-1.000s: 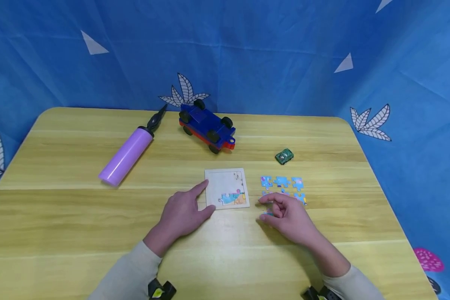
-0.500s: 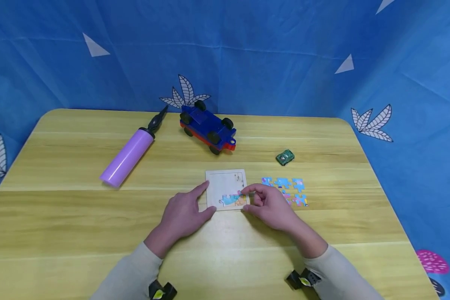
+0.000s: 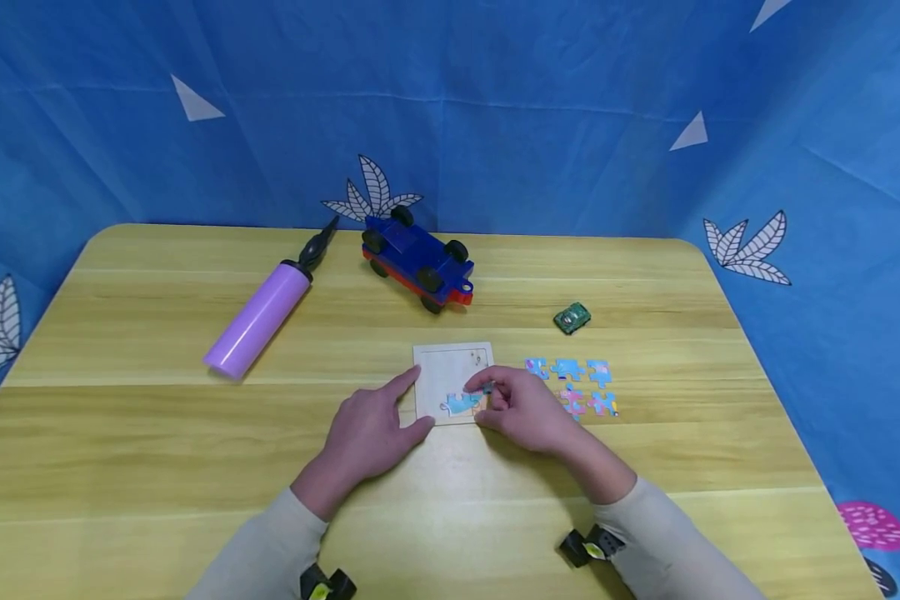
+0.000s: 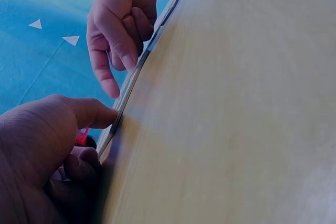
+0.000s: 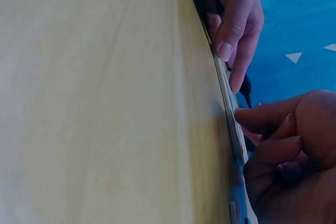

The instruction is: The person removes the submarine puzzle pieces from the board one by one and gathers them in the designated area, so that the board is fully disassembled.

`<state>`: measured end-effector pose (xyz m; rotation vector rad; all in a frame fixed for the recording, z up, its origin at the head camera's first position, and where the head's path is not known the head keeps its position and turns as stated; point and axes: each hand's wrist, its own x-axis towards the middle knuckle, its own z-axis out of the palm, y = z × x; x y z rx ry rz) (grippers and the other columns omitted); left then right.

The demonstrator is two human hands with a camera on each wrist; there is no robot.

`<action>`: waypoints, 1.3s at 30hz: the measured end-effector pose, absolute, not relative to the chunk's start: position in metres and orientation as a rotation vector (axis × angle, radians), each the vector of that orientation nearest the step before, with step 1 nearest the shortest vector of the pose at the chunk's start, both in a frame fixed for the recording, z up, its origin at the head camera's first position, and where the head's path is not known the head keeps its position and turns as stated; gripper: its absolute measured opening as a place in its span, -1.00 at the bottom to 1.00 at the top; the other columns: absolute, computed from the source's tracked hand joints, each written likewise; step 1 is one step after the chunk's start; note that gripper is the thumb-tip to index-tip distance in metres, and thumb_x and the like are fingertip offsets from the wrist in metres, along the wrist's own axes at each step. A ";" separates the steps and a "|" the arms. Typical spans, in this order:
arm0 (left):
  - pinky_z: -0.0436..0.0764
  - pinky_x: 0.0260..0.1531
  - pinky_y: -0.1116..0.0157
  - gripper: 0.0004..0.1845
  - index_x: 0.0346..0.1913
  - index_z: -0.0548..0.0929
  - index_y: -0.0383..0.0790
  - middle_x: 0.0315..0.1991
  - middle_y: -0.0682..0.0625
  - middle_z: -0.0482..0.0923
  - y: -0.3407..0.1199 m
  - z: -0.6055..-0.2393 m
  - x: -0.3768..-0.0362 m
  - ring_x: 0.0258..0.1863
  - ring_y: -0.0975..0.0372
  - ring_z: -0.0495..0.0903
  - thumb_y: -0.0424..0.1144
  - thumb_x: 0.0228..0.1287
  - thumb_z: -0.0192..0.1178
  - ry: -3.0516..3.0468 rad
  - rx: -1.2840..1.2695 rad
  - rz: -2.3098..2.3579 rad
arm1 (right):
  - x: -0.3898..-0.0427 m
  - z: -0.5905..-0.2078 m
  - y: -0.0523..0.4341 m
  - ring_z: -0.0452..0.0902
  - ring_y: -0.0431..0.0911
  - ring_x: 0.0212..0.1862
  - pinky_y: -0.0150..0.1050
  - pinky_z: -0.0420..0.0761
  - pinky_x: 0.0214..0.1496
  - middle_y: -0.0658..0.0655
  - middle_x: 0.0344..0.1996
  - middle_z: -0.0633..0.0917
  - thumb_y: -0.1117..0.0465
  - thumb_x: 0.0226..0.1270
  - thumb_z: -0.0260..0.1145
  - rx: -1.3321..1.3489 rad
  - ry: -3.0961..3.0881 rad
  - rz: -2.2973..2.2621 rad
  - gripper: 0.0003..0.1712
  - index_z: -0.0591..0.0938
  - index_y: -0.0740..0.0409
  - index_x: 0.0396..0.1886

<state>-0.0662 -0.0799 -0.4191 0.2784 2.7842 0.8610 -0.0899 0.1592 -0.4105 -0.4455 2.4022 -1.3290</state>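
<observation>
Blue cloth backs a smooth wooden desk (image 3: 157,433). Left hand (image 3: 367,433) lies flat, steadying the square puzzle board (image 3: 450,367); right hand (image 3: 525,412) pinches a puzzle piece (image 3: 487,388). Wrist views show only the board's thin edge.

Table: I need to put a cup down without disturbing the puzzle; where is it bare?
Bare wood lies left of the left hand, below the purple pump, and along the table near edge. Crowded: puzzle tray to loose pieces.

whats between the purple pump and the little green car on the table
In the head view, the blue toy truck lies between the purple pump and the green car, slightly farther back.
</observation>
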 end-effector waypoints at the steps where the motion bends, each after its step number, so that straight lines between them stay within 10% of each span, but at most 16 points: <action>1: 0.22 -0.65 0.23 -0.19 0.46 0.41 -0.11 -0.76 0.09 0.27 -0.080 -0.419 -0.066 -0.75 0.22 0.24 0.11 0.19 0.39 2.785 0.281 0.864 | -0.090 -0.411 0.159 0.20 -0.21 -0.63 -0.22 0.41 -0.29 -0.08 -0.71 0.29 0.43 0.21 0.42 -0.449 2.401 -1.319 -0.69 0.67 0.18 -0.04; 39: 0.22 -0.65 0.24 -0.20 0.46 0.42 -0.11 -0.76 0.11 0.29 -0.080 -0.421 -0.067 -0.75 0.24 0.25 0.12 0.20 0.38 2.798 0.305 0.863 | -0.093 -0.404 0.150 0.28 -0.20 -0.60 -0.16 0.40 -0.31 -0.06 -0.67 0.39 0.45 0.20 0.40 -0.472 2.414 -1.188 -0.69 0.62 0.14 -0.08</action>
